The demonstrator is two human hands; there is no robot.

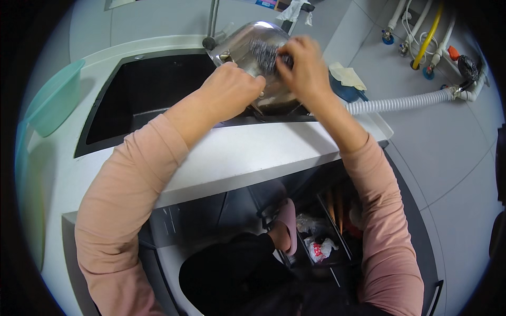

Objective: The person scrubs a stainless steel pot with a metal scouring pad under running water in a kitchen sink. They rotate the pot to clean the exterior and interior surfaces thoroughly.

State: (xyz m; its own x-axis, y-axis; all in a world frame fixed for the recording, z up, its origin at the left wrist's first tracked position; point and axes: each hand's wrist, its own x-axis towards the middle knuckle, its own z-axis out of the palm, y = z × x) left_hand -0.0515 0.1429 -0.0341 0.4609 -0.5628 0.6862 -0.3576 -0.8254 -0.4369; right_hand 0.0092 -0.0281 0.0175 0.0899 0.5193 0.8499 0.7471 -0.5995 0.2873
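A shiny metal vessel [253, 43], perhaps a pot or a lid, stands tilted over the right part of the black sink [158, 83]. My left hand [233, 89] is closed on its near rim, close to a small metal fitting. In my right hand [304, 65] is a wire scouring pad [264, 55], pressed against the vessel's curved surface; the hand and the pad are blurred. The vessel's lower part is hidden behind my left hand and the sink's edge.
A green plastic basin [57, 100] stands on the white countertop [245, 148] at the left. The faucet [212, 23] rises behind the sink. Right of the vessel are a blue container [346, 90] with a pale cloth [348, 76] and a white corrugated hose [403, 101]. Below is an open drawer.
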